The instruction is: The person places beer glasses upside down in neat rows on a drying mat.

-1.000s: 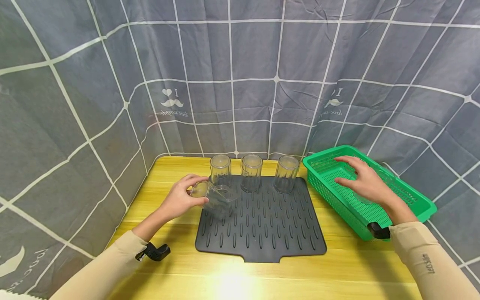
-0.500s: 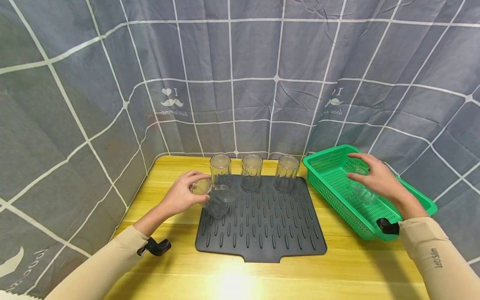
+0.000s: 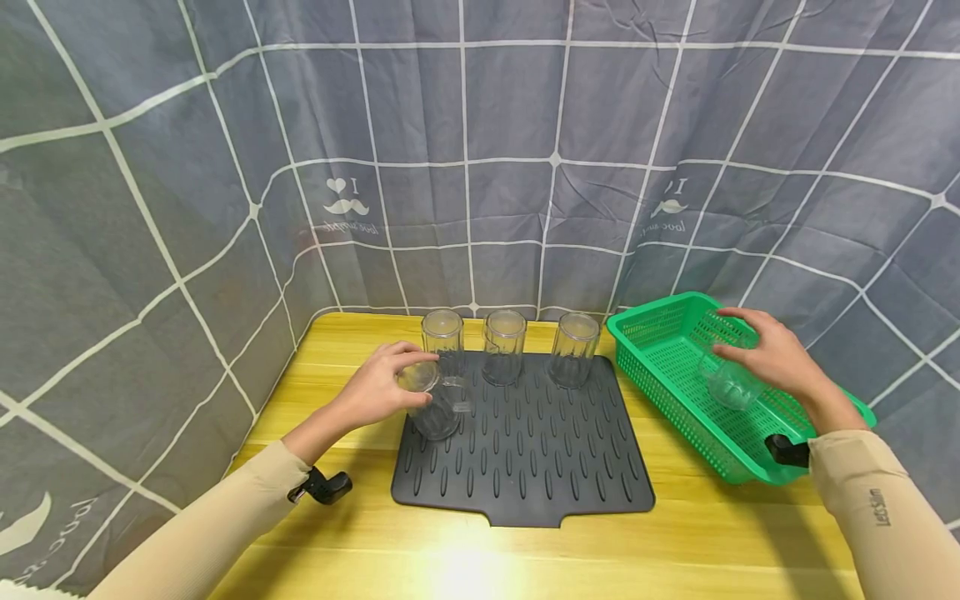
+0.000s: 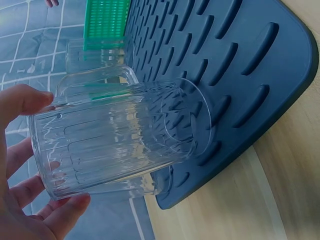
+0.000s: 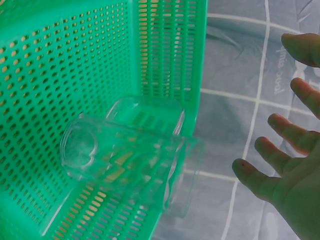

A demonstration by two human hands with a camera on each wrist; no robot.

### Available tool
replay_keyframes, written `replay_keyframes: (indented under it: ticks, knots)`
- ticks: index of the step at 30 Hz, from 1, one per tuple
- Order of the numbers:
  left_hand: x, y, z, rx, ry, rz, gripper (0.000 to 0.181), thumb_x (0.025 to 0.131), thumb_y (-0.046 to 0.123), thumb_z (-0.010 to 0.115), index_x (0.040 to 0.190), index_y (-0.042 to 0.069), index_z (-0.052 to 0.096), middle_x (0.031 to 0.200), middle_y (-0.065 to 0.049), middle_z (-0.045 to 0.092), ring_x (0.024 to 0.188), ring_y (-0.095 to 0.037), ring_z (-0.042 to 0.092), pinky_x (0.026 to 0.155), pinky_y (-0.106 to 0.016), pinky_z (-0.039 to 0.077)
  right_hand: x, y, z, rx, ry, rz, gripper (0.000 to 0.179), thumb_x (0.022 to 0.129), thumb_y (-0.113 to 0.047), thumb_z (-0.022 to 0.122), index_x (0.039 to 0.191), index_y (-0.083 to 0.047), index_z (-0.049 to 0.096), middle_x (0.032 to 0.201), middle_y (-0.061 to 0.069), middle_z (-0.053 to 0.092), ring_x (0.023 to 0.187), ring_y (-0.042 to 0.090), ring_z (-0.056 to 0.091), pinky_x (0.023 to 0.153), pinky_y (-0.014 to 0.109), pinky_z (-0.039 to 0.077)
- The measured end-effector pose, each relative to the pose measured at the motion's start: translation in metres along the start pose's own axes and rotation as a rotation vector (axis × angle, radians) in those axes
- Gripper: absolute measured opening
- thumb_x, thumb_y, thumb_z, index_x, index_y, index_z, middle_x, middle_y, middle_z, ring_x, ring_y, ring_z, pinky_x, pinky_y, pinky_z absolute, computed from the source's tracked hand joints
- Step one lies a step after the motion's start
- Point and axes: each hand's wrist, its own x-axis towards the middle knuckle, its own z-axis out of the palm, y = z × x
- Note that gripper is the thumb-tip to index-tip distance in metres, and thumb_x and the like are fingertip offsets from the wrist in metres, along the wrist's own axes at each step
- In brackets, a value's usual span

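My left hand point(image 3: 384, 382) holds a clear ribbed glass mug point(image 3: 437, 418) by its base, upside down, at the left side of the black drying mat point(image 3: 525, 487). Seen from the left wrist, the mug's rim is at the ridged mat, thumb and fingertips surround the base, and the handle point(image 4: 97, 75) juts out to one side. Over the green basket point(image 3: 667, 417) is my right hand point(image 3: 776, 354), fingers spread. Below it, inside the basket, is another glass mug point(image 5: 125, 155); the right wrist view shows the fingers point(image 5: 252, 180) apart from it.
Three upturned glasses stand along the mat's back edge: a left glass point(image 3: 442, 335), a middle glass point(image 3: 504, 348) and a right glass point(image 3: 575, 350). A grey checked curtain point(image 3: 510, 200) closes off the back and sides of the wooden table point(image 3: 337, 550).
My left hand has shifted slightly right, and its mug has gone from tilted to more upright on the mat. My right hand has moved right over the basket, baring the mug inside.
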Motion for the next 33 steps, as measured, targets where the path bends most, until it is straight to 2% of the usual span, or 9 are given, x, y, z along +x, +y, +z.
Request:
replay_keyframes:
  ticks: [12, 24, 33]
  knots:
    - [0.005, 0.001, 0.007, 0.0, -0.039, -0.003, 0.061, 0.082, 0.035, 0.081, 0.139, 0.022, 0.062, 0.142, -0.005, 0.053, 0.134, -0.033, 0.044, 0.102, -0.061, 0.044, 0.005, 0.024, -0.003, -0.038, 0.017, 0.054, 0.069, 0.096, -0.032, 0.067, 0.15, 0.001, 0.04, 0.147, 0.042, 0.033, 0.132, 0.063, 0.03, 0.1, 0.076, 0.027]
    - [0.007, 0.002, 0.013, 0.003, -0.045, 0.015, 0.063, 0.082, 0.04, 0.079, 0.14, 0.024, 0.061, 0.14, -0.002, 0.053, 0.13, -0.029, 0.05, 0.097, -0.055, 0.05, 0.006, 0.043, -0.004, -0.034, 0.016, 0.104, 0.064, 0.096, -0.025, 0.067, 0.147, 0.005, 0.041, 0.145, 0.045, 0.033, 0.131, 0.065, 0.029, 0.102, 0.076, 0.025]
    - [0.009, 0.002, 0.017, 0.014, -0.039, 0.033, 0.063, 0.083, 0.039, 0.079, 0.141, 0.021, 0.06, 0.139, -0.003, 0.053, 0.128, -0.029, 0.051, 0.097, -0.055, 0.05, 0.008, 0.058, -0.004, -0.065, -0.023, 0.149, 0.071, 0.097, -0.033, 0.066, 0.149, 0.006, 0.037, 0.145, 0.045, 0.033, 0.13, 0.067, 0.027, 0.101, 0.078, 0.025]
